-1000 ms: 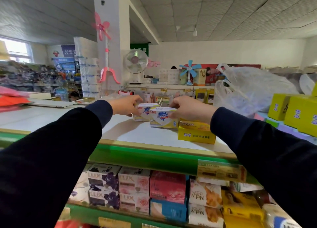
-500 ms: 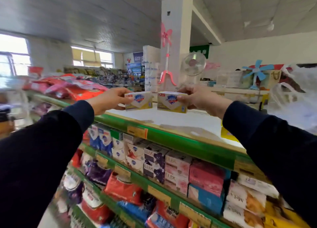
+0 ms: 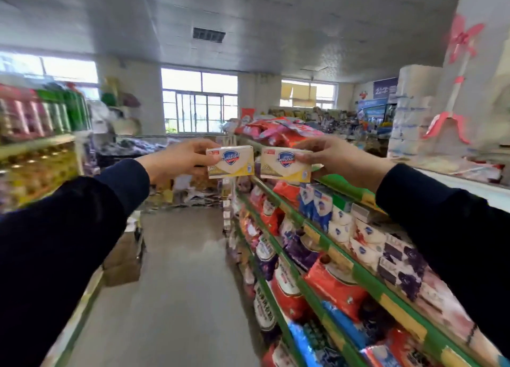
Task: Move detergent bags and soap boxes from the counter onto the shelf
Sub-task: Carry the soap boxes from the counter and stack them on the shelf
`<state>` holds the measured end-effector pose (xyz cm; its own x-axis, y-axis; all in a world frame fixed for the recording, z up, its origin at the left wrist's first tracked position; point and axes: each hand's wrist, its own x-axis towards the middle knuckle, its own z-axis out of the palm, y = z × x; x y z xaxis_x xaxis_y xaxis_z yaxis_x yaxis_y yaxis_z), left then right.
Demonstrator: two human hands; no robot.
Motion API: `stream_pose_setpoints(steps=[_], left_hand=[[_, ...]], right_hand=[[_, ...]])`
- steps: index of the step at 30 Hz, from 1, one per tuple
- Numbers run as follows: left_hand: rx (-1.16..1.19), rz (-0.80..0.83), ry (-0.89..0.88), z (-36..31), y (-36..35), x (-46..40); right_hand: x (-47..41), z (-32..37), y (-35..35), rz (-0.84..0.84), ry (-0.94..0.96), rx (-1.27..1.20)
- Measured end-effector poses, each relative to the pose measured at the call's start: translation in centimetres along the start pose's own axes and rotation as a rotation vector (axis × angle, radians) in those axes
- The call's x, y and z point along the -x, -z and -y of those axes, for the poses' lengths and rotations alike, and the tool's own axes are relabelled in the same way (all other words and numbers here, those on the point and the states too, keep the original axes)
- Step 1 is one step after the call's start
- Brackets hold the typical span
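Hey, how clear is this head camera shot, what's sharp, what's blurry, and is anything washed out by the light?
Head view: the two soap boxes are fairly sharp, logos readable, held in the left hand and right hand; the shelf goods and frame edges smear with motion blur; the back windows glare white; straight lines bow near the edges from the wide lens.

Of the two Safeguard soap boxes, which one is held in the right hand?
The soap box on the right, nearest the green shelf edge, is pinched by the right hand. The other soap box is in the left hand.
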<state>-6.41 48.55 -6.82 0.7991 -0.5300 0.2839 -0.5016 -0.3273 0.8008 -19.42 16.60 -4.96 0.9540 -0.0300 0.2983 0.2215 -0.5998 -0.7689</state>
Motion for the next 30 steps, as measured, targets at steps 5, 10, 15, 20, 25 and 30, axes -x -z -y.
stream_pose_setpoints(steps=[5,10,15,20,25,30], left_hand=[[-0.028,-0.178,0.110,2.6,9.9,11.1],[-0.141,-0.355,0.238,3.8,19.2,23.9],[-0.232,-0.506,0.333,3.4,25.8,35.7],[-0.331,-0.665,0.443,2.6,30.3,45.6],[-0.465,-0.783,0.557,0.4,34.5,53.1],[-0.553,-0.932,0.685,-1.3,36.9,59.1]], right_hand=[[-3.4,6.8,-10.2,0.176,0.152,-0.057],[-4.7,14.7,-22.0,0.332,0.268,-0.144],[-3.7,21.8,-32.9,0.501,0.382,-0.227],[-2.1,28.7,-42.2,0.634,0.501,-0.290],[-1.4,34.9,-49.2,0.762,0.584,-0.395],[-0.7,40.6,-56.2,0.892,0.687,-0.468]])
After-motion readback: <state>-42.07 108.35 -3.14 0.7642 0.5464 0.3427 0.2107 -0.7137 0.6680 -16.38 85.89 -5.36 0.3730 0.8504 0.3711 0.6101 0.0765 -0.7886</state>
